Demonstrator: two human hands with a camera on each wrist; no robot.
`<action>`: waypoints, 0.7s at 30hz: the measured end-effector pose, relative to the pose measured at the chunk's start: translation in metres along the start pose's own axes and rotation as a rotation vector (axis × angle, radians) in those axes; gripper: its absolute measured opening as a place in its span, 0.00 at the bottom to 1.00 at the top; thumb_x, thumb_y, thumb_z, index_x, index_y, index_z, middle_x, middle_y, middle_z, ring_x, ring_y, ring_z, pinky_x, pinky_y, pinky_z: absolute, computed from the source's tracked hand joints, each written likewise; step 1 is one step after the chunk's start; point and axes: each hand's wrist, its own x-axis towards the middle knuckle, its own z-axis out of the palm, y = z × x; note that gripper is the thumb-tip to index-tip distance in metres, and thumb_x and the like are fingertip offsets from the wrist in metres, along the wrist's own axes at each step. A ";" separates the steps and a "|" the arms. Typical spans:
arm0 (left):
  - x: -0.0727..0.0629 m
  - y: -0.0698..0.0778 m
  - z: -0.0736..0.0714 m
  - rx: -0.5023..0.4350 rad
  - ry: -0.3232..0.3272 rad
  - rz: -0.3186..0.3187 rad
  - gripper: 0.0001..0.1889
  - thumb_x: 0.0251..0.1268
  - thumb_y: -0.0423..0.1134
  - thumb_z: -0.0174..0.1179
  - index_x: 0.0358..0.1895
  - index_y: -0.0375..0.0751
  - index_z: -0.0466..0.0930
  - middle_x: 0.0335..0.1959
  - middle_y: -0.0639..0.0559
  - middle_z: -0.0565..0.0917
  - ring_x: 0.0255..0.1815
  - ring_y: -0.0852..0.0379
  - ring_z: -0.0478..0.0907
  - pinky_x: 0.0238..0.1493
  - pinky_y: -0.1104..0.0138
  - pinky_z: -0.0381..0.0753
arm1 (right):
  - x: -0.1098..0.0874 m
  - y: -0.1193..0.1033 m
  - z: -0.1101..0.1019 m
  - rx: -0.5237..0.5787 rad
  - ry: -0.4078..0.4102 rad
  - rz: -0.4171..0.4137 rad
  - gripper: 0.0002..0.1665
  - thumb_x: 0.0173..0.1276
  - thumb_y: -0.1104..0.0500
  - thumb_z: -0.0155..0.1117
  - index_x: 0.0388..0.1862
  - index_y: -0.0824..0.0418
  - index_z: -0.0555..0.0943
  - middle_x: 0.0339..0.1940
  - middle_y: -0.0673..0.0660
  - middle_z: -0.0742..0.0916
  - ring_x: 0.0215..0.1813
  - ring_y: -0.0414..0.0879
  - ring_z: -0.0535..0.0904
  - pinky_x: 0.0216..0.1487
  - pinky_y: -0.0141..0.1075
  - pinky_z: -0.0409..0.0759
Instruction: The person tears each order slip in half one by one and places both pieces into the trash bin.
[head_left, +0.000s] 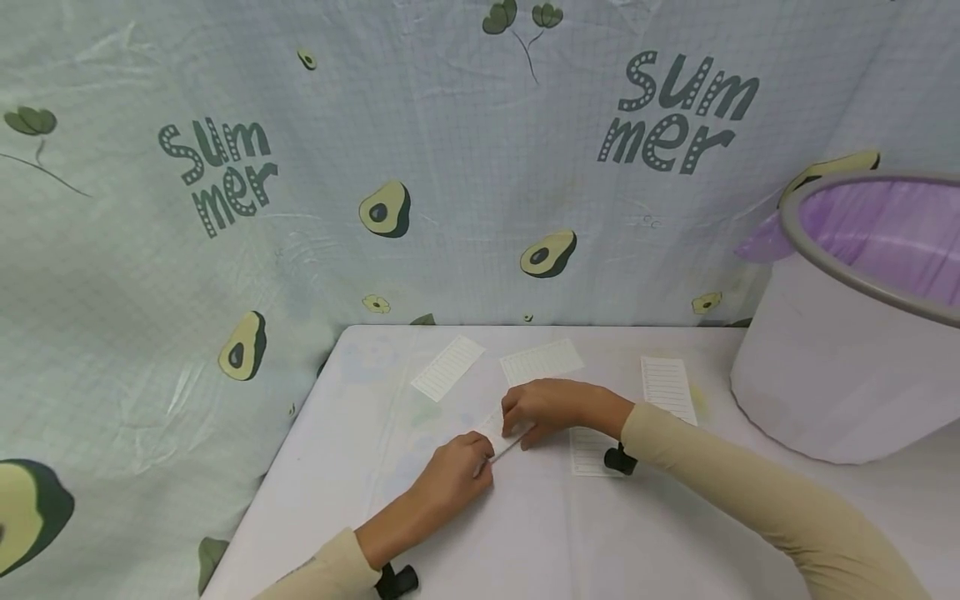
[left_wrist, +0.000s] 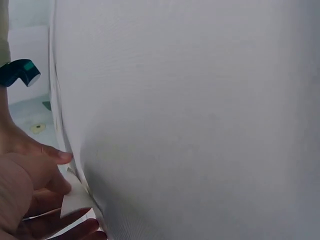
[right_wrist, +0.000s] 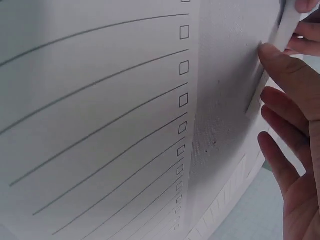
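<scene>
A white slip of paper (head_left: 495, 432) lies at a slant between the two hands, low over the table. My left hand (head_left: 453, 471) pinches its near left end, thumb on top; in the left wrist view a corner of the paper (left_wrist: 77, 197) pokes out between thumb and fingers. At the other end my right hand (head_left: 551, 408) holds the slip with bent fingers. The right wrist view shows that thumb (right_wrist: 280, 62) against the long edge of the paper (right_wrist: 286, 37), with the other fingers behind it. Palms and hands hide much of the slip.
Several lined sheets lie around the hands: a sheet at back left (head_left: 447, 367), one behind the right hand (head_left: 542, 360), a sheet at right (head_left: 667, 385) and one under the right wrist (head_left: 588, 454). A white bin (head_left: 832, 375) with purple liner stands right. A printed curtain (head_left: 450, 125) hangs behind.
</scene>
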 end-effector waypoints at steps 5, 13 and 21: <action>0.001 -0.005 -0.002 -0.038 0.062 -0.012 0.06 0.61 0.24 0.63 0.36 0.37 0.85 0.36 0.47 0.87 0.37 0.56 0.85 0.34 0.68 0.84 | 0.001 -0.001 0.003 0.139 0.041 -0.046 0.16 0.67 0.55 0.74 0.53 0.55 0.88 0.54 0.49 0.88 0.59 0.39 0.82 0.60 0.27 0.78; 0.003 -0.009 -0.010 -0.063 0.177 -0.018 0.06 0.61 0.26 0.64 0.37 0.39 0.85 0.36 0.49 0.88 0.38 0.55 0.87 0.37 0.65 0.86 | 0.005 -0.001 0.005 0.239 0.222 -0.129 0.10 0.66 0.68 0.72 0.46 0.61 0.90 0.44 0.49 0.92 0.48 0.33 0.86 0.51 0.20 0.79; 0.009 -0.009 -0.018 -0.190 0.227 -0.002 0.04 0.64 0.31 0.70 0.40 0.42 0.87 0.39 0.51 0.90 0.42 0.57 0.88 0.43 0.64 0.87 | 0.002 -0.008 -0.006 0.215 0.272 -0.095 0.09 0.66 0.67 0.72 0.44 0.60 0.91 0.40 0.50 0.92 0.43 0.30 0.85 0.44 0.19 0.79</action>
